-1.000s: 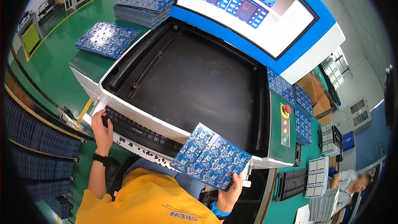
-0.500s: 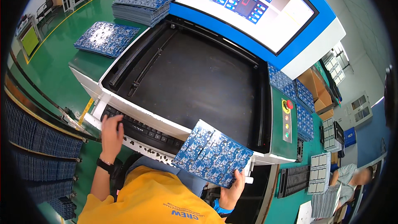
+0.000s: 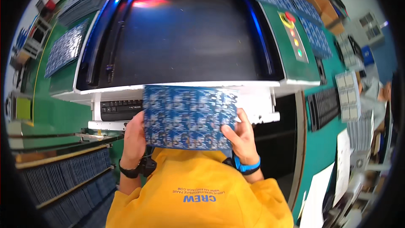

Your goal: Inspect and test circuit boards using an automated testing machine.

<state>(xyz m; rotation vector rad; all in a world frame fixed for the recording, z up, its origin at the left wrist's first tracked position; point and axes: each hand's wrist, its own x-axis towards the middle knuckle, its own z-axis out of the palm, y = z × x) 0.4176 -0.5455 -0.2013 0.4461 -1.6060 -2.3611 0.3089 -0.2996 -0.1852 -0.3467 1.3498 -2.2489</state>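
Observation:
A blue circuit board panel [image 3: 187,118], covered in rows of small parts, is held up between my two hands in front of my chest. My left hand [image 3: 135,137] grips its left edge, the fingertips partly hidden behind it. At the right edge, my right hand [image 3: 242,137] is closed on it with the thumb over the front. Behind the panel's left side a black keyboard [image 3: 120,109] shows on a white pull-out shelf. Beyond lies the black bed [image 3: 185,46] of a white and green machine, with red and blue light reflected in it.
Stacks of blue boards [image 3: 67,46] stand left of the bed. More boards [image 3: 314,36] lie on the right, beyond a panel with a red stop button [image 3: 290,17]. A rack [image 3: 63,177] of upright boards is at lower left. Another person [image 3: 375,97] sits at far right.
My left hand has left the keyboard and taken the panel's left edge. The panel has turned level and moved left to my middle. My view has tilted down, and coloured light shows on the bed.

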